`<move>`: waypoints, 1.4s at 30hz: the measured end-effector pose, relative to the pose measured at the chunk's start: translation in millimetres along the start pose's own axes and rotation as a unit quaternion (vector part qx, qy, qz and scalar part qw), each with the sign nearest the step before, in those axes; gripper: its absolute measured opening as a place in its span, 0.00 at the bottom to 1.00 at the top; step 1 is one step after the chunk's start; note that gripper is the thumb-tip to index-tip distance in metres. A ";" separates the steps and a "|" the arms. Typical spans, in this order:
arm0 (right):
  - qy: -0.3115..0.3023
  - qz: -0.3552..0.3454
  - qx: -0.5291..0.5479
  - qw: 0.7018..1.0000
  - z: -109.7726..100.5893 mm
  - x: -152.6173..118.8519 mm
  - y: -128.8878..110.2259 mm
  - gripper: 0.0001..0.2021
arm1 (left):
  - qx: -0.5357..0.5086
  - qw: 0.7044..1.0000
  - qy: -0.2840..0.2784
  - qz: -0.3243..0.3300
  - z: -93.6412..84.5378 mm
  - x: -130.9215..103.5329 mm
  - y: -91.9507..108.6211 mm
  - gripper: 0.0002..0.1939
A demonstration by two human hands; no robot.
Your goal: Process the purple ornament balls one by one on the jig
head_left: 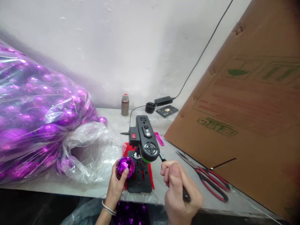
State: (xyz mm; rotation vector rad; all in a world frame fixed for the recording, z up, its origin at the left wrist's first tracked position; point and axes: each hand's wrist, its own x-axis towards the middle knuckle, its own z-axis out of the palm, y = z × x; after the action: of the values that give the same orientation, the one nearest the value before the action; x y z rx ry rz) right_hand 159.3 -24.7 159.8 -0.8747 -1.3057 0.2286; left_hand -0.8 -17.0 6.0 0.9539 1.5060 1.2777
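White table [113, 114] against a wall [131, 47]; one bottle [125, 107], one machine [144, 132]; left hand [117, 181] cups one ball [125, 165]; right hand [180, 190] clenches one handle [186, 196].

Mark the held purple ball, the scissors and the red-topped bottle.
Held purple ball [127, 163]: head view, on its faceted surface.
Scissors [198, 169]: head view, where blades meet handles.
Red-topped bottle [125, 108]: head view, middle of its body.

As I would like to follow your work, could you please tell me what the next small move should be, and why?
I would probably check how the purple ball lines up with the metal fitting before moving the lever handle: the left hand holds the ball close by the fitting, whether touching is unclear, and the right hand grips the handle.
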 end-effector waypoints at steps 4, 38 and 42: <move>-0.005 -0.007 0.000 1.000 -0.3 1.0 -0.5 0.19 | 0.014 1.000 -0.006 0.014 9.3 0.3 -8.5 0.45; -0.018 -0.029 -0.014 0.999 -6.9 -10.5 6.0 0.16 | 0.187 0.958 -0.035 0.215 44.6 6.0 -26.4 0.39; 0.006 -0.040 0.004 0.999 -4.8 -24.5 17.3 0.16 | 0.208 0.948 -0.033 0.237 45.3 7.9 -27.7 0.39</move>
State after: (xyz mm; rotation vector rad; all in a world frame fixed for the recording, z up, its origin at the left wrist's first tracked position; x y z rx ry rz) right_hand 162.1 -30.0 130.1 -0.8138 -1.3248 0.1657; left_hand 40.4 -1.4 -24.6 1.6986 1.5799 1.2522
